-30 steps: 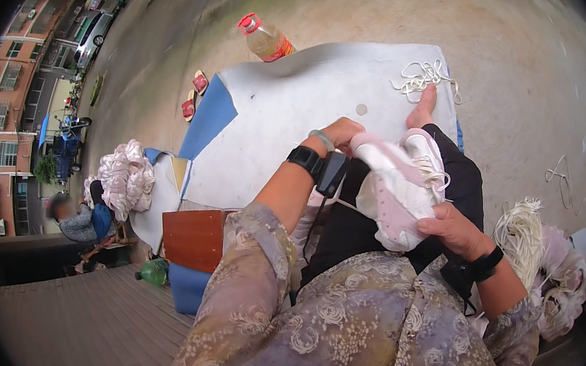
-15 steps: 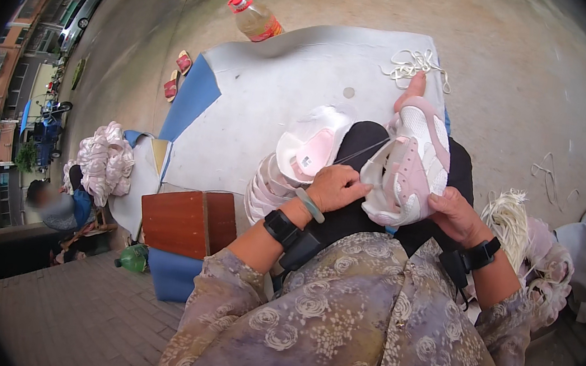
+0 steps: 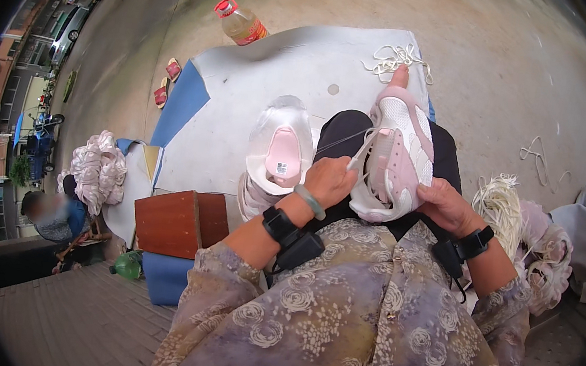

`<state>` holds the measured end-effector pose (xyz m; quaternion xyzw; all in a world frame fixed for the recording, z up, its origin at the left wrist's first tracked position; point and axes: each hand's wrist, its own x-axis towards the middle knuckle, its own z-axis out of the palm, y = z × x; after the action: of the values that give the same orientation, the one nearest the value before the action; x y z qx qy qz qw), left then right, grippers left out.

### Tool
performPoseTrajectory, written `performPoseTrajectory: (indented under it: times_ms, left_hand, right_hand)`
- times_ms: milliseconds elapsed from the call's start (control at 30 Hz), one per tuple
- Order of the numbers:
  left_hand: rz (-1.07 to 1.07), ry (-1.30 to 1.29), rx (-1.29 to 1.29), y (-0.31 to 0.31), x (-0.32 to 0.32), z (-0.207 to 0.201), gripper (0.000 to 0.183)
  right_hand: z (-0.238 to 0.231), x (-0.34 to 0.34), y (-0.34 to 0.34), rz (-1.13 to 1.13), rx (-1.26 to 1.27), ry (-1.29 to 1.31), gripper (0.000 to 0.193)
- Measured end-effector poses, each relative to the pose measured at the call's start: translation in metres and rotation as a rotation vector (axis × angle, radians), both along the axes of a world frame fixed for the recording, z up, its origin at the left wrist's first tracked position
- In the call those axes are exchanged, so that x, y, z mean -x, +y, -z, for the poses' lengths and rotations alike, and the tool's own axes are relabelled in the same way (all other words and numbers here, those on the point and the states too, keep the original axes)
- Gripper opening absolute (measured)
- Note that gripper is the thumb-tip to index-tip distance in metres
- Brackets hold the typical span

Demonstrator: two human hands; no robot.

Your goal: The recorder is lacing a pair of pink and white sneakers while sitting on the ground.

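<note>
A pink and white sneaker upper (image 3: 415, 153) lies over my dark-trousered lap, its toe pointing away from me. My right hand (image 3: 447, 206) grips its near right edge, thumb on top. On the other side my left hand (image 3: 327, 187) is closed in a pinch on a white shoelace (image 3: 363, 151) that runs up to the upper's eyelet edge. A thin dark line passes above that hand; what it is I cannot make out. Left of my knee stands a stack of similar uppers (image 3: 255, 168), the top one showing a pink lining.
A grey mat (image 3: 236, 111) with loose white laces (image 3: 397, 57) spreads ahead. Around it are a bottle (image 3: 239, 23), red sandals (image 3: 167, 82) and a brown wooden board (image 3: 169, 221). White laces (image 3: 499, 210) hang in a bundle at right, beside more uppers (image 3: 543, 269). Another person (image 3: 58, 218) sits far left.
My left hand has come up closer to the eyelet edge, and a white lace now shows at its fingertips. The view has shifted slightly; my right hand keeps its grip.
</note>
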<state>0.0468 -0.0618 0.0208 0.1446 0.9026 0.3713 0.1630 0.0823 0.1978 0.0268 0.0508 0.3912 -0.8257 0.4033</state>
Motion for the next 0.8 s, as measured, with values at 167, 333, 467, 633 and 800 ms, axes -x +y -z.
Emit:
performPoseTrajectory:
  times_ms: [167, 333, 467, 633, 800]
  left_hand:
    - [-0.039, -0.041, 0.021, -0.002, -0.013, -0.012, 0.028]
    - [0.022, 0.035, 0.162, 0.014, -0.013, 0.008, 0.034]
    - [-0.146, -0.467, 0.083, 0.042, 0.001, -0.024, 0.037]
    - [-0.050, -0.363, 0.180, 0.054, 0.015, -0.018, 0.039]
    - [-0.070, -0.386, 0.200, 0.057, 0.021, -0.009, 0.038]
  right_hand:
    - [0.010, -0.014, -0.005, -0.119, -0.143, 0.170, 0.040]
    - [0.010, 0.001, 0.008, 0.077, -0.219, 0.050, 0.033]
    - [0.019, 0.001, 0.016, 0.133, -0.503, 0.075, 0.027]
    - [0.041, 0.007, 0.021, 0.217, -1.199, 0.765, 0.028]
    - [0.012, 0.010, 0.002, 0.195, -1.224, 0.962, 0.029]
